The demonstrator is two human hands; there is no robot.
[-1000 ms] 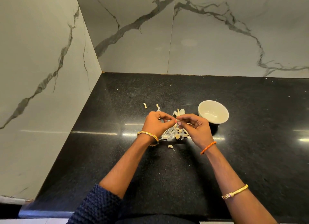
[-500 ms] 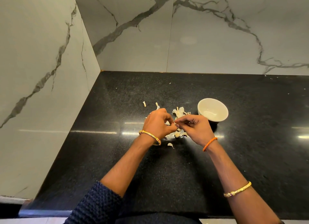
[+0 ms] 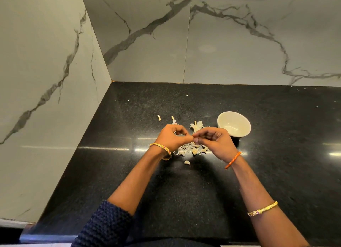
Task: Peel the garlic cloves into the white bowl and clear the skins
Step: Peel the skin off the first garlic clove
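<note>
Still fingertip to fingertip above the skins (image 3: 191,149), left hand (image 3: 172,137) and right hand (image 3: 212,141) keep their narrow grip, contents hidden.

white bowl (image 3: 234,124), speckled black counter (image 3: 276,136), grey-veined wall (image 3: 230,43).

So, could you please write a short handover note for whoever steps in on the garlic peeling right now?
Left hand and right hand: fingertips meet above the pile, pinching one small piece between them; it is too hidden to tell clove from skin.
White bowl: upright on the black counter, right of the hands; no cloves visible inside.
Pile of skins and garlic bits: under the hands; one loose piece nearer you, two scraps farther left.
Done: some peeling, judging by the skins.
Left: finish this piece, fill the bowl, clear the skins.
</note>
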